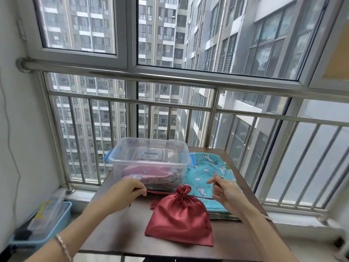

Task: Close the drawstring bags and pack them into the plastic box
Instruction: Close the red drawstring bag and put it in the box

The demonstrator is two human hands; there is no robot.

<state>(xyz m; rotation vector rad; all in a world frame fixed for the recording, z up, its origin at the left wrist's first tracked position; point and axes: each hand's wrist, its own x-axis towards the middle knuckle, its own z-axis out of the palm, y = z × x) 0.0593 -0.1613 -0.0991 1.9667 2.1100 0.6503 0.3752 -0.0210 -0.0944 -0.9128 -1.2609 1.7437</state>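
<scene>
We are curling the fingers (pixel 140 189) of our left hand (pixel 126 190) around one end of the red drawstring (pixel 160 192). Our right hand (pixel 225 191) is pinching the other end, so both sets of fingers are clamped on the drawstring and holding it taut to either side. Between the hands the red satin bag (pixel 179 220) is lying on the table (pixel 117 229), its neck gathered tight. Just behind it the clear plastic box (pixel 151 163) is sitting with a pink patterned bag (pixel 145 174) inside. Right of the box, a stack of blue cartoon-print bags (pixel 205 173) is lying flat beneath our right hand.
</scene>
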